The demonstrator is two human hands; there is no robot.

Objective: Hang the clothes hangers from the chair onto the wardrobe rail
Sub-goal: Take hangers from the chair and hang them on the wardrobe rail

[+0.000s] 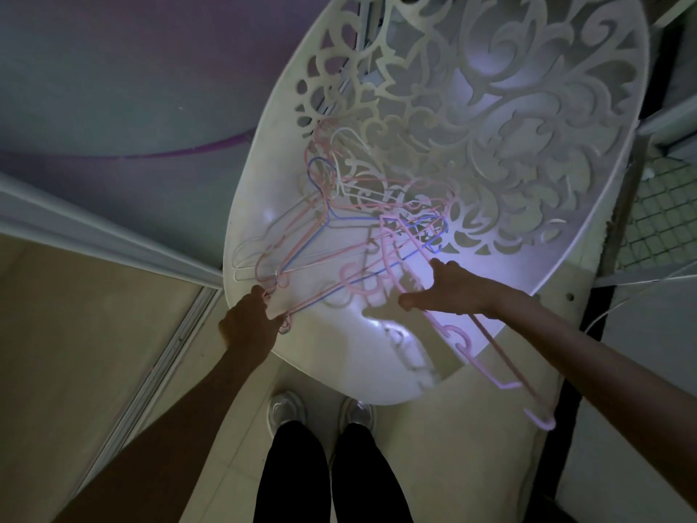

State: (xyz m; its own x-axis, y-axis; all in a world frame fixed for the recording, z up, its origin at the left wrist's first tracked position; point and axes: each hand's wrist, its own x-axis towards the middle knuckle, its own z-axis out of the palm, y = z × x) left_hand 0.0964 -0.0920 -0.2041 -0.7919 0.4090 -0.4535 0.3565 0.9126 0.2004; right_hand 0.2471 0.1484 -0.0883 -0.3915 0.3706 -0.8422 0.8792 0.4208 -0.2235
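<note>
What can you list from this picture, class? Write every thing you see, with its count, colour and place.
chair: one, white, ornate cut-out back, centre.
hangers on seat: tangled pile, pink, blue, white; exact count unclear.
pink hanger: one, hangs past the chair's front edge, under the right forearm.
floor: pale tiles, below.
sliding-door track: one, pale metal, lower left.
shoes: two, light.
legs: two, black trousers.
left hand: grips hanger ends at seat edge.
right hand: open, over the pile.

One head-worn camera looks steeply down, close over the chair (377, 356) seat.
</note>
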